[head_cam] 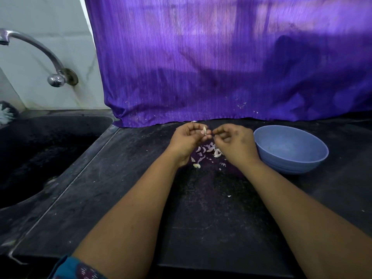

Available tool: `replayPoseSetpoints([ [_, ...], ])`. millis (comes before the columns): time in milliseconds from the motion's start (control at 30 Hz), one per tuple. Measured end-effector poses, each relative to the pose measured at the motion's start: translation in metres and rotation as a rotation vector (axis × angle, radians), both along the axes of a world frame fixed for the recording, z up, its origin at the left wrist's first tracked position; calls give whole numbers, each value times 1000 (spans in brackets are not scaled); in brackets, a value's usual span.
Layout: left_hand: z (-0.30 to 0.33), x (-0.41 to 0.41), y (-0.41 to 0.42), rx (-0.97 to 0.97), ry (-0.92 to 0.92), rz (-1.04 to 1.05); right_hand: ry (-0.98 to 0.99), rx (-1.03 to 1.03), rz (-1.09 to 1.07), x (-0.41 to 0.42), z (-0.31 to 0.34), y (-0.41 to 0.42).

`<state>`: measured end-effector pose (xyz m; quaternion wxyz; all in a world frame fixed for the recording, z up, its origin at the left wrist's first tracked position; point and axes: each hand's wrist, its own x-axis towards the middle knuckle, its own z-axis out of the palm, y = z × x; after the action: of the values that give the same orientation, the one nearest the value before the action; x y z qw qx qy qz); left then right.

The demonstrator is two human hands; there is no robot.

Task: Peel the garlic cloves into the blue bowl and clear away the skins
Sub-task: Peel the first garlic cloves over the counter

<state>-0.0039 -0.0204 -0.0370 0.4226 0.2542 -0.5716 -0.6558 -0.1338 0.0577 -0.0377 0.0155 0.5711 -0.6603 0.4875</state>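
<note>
my two bare forearms reach fwd over the dark, scuffed stone counter [211,218], w/ a bit of blue patterned sleeve nearest me. next come the thin whitish-purple garlic skins [207,151], scattered loose btwn my wrists; prob dropped right under the work so they're easy to sweep up later. above them my left hand [188,139] pinches a small pale garlic clove [204,130] at the fingertips, held up so i can see it. my right hand [233,140] sits just beside, fingers curled at the clove's end, looks like it's picking at skin; can't tell if it actually holds any. the round light-blue plastic bowl [289,158] waits just right of that hand, close for dropping cloves; looks empty so far. behind, a purple striped cloth [221,67] hangs.
</note>
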Motion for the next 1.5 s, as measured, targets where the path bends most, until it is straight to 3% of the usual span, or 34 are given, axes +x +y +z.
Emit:
replayPoseSetpoints([
  [167, 2, -1, 3, -40, -45, 2, 7, -62, 18, -3, 2, 0],
  [400, 0, 1, 5, -124, -139, 97, -95, 10, 1, -5, 5, 0],
  [567, -1, 0, 4, -157, -134, 130, -40, -39, 1, -7, 3, -3],
  [833, -2, 1, 7, -218, -176, 97, -171, 6, 80, -7, -2, -7],
  [1300, -1, 1, 11, -323, -214, 161, -23, -100, 57, -5, -1, -4],
  [1500, -1, 1, 12, -324, -213, 134, -17, 29, 81, -6, -4, -9],
])
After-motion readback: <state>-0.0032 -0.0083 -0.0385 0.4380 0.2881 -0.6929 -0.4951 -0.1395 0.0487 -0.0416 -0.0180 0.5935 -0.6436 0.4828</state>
